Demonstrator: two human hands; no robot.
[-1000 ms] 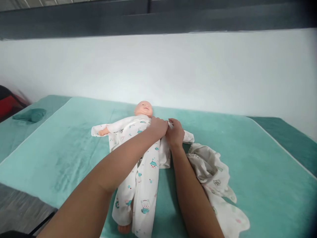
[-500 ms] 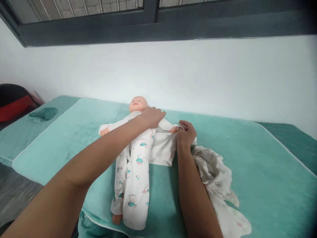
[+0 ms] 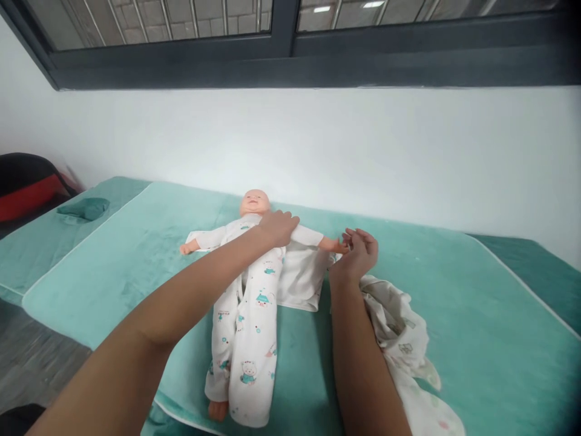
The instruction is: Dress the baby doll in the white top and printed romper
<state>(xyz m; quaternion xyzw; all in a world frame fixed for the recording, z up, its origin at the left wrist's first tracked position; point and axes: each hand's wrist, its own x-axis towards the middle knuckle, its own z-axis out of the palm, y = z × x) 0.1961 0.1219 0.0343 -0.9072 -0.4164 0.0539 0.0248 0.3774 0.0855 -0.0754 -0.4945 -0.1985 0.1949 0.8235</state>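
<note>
Head view, from the far left: a black and red object (image 3: 34, 189), cut off by the edge, stands beside a bed with a green cover (image 3: 109, 260). Near it a darker green oval (image 3: 84, 209) shows on the bed; whether it is a pillow or a hollow cannot be told. Grey floor (image 3: 40, 345) shows at the near left.

Toward the middle, the doll (image 3: 255, 201) lies on its back on the cover, head at the far side by the white wall (image 3: 290, 145), legs toward the near edge. It wears a white suit (image 3: 263, 297) with small teal prints, open between the legs, and one bare foot (image 3: 218, 410) pokes out of the left leg. Its arm on the left is stretched out, the hand beyond the cuff.

The person's left forearm crosses the doll's trunk, and the left hand (image 3: 279, 228) rests on the doll's right-side shoulder, fingers bent over; their grip is hidden. Just right, a plain white flap (image 3: 299, 278) spreads flat under the doll's other arm, which reaches out sideways.

At that arm's end the right hand (image 3: 359, 257) meets the doll's small hand (image 3: 333, 245), fingers bent and slightly parted; whether they pinch it cannot be told. Farther right, a crumpled printed cloth (image 3: 403, 339) lies beside the right forearm.
</note>
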